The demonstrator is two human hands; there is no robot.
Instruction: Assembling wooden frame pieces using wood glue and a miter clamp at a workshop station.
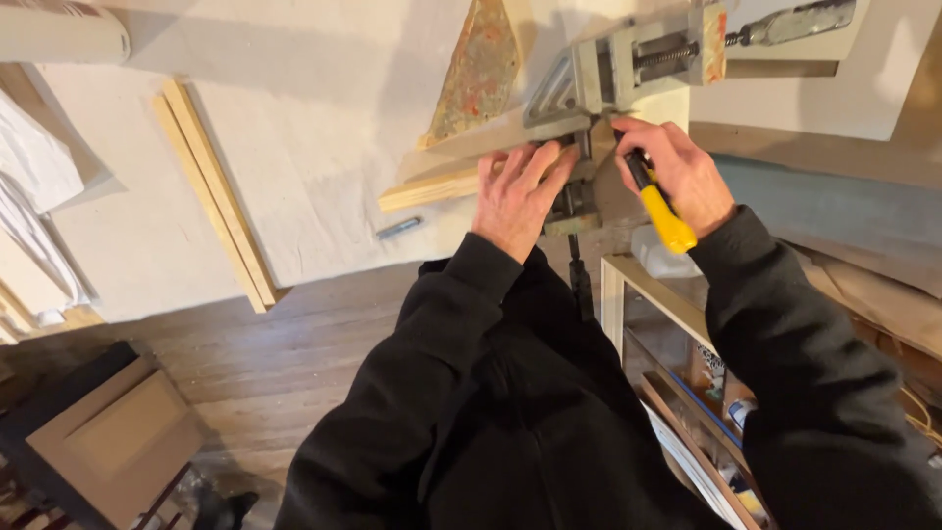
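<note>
A view from a head-worn camera looks down past a person's chest and two black sleeves toward a workbench edge. Nearest the viewer, below the arms, is a brown plank floor. A dark box with a tan cardboard panel sits on it at lower left, and at lower right a pale wooden frame stands over a clutter of small items too jumbled to identify.

Beyond the floor, a work surface covered in off-white cloth fills the middle of the view. On its near edge the left hand lies flat, fingers spread and pressing down on a pale wood strip where the strip enters a grey metal corner clamp. The right hand is curled around a tool with a yellow and black handle, its dark end pointing into the clamp; the tip is hidden, so the kind of tool cannot be told. The clamp has a threaded screw running to the right, and a second screw handle hangs down off the bench edge between the arms.

A small grey pen-like object lies on the cloth just left of the left hand. Further left, well apart, two long thin wood strips lie side by side at a slant, with open cloth between them and the hands. Behind the clamp stands a triangular board mottled with orange and green paint. At far upper left rests a white roll, and folded white cloth lies along the left edge.
</note>
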